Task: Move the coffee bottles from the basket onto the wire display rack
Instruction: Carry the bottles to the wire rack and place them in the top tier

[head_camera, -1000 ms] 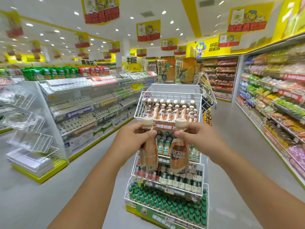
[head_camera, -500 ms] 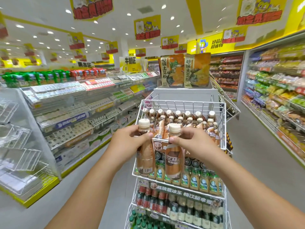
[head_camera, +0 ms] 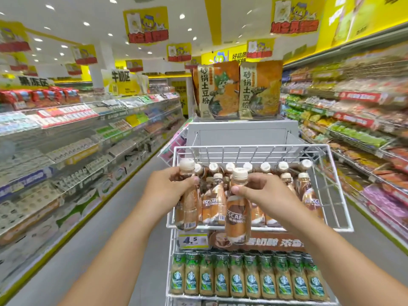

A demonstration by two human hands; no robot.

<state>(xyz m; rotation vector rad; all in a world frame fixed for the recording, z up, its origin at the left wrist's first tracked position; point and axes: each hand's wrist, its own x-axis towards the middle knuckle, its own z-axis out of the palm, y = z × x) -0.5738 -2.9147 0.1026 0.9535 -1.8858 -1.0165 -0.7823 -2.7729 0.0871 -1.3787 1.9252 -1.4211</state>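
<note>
In the head view, both hands have carried their loads forward and up within the last second: the wire rack, which stood well ahead, now fills the near centre, and the bottles sit at the top tier rather than in open air before it. The left hand grips one Nescafé coffee bottle by its neck at the near-left corner of the top wire basket. The right hand pinches a second Nescafé bottle, which hangs just outside the near rail. Rows of stocked coffee bottles already stand inside; green-labelled Starbucks bottles fill the tier below. Judging by this, placement is imminent, though neither bottle is set down yet.
</note>
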